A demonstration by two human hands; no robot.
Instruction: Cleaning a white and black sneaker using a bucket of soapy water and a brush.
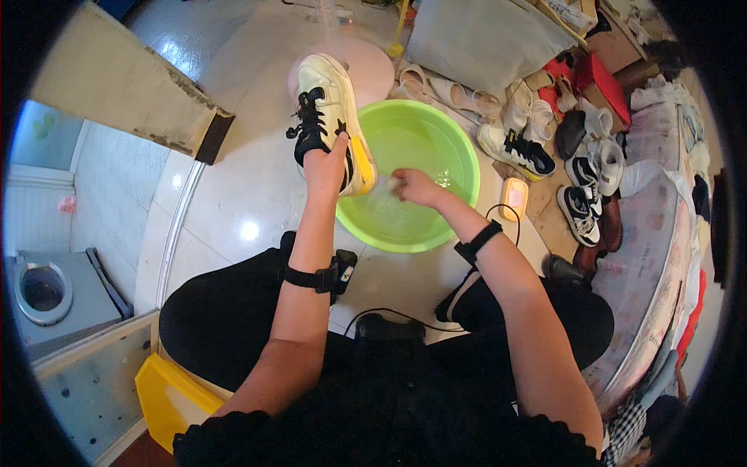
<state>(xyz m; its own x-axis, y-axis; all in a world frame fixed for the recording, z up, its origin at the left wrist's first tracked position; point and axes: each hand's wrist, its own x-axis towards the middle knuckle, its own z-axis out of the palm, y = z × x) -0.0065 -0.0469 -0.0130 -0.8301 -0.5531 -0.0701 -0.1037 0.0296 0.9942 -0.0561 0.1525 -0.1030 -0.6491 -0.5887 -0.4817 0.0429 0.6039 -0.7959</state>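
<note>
A cream-white sneaker [327, 87] with black laces and a yellow heel part is held up by my left hand [327, 163], whose fingers go into its opening while the thumb lies on its side. It is at the left rim of a light-green plastic basin [471, 157] with water in it. Over the water, near the shoe's heel, my right hand [415, 187] is curled; something small and pale, blurred, is at its fingertips, and I cannot tell what it is.
A similar sneaker [516, 153] lies right of the basin, near an orange soap dish [515, 199] with a pinkish bar. Several more shoes [582, 204] line the right side. A pink round thing [373, 67] lies behind the basin. A door edge [210, 131] juts in at left.
</note>
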